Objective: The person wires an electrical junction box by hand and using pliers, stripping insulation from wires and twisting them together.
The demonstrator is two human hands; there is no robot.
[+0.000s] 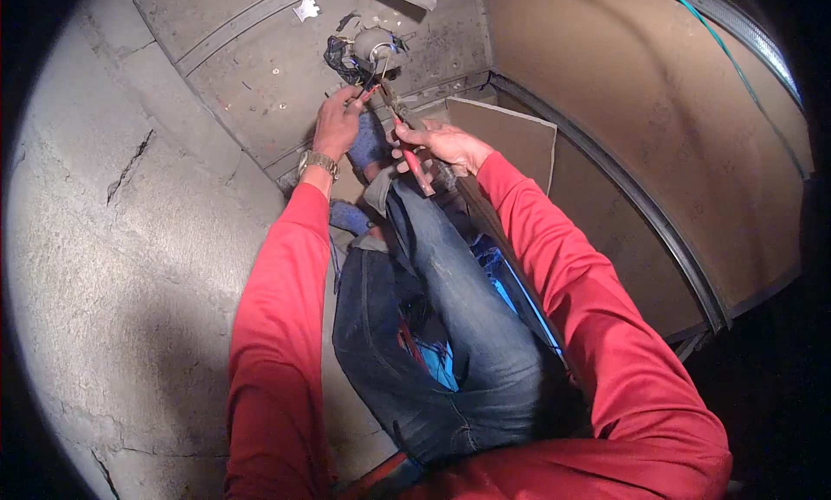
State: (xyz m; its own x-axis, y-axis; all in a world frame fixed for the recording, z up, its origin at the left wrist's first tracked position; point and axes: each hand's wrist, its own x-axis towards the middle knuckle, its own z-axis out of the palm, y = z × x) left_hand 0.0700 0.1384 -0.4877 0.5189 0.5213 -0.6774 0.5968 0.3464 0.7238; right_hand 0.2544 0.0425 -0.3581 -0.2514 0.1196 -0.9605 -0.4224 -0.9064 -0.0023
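Toward eleven o'clock, your left grip (338, 119) pinches thin wires (369, 93); toward twelve, your right grip (443, 145) clasps slim, red-handled pliers (413, 160).

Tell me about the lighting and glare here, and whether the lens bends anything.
Head view: strong light on the grey concrete at left, a soft shadow low on it; glare on the metal strip, upper right; the metal rail below looks bowed, likely by the fisheye; corners go black; thin wires by the left hand too small to make out.
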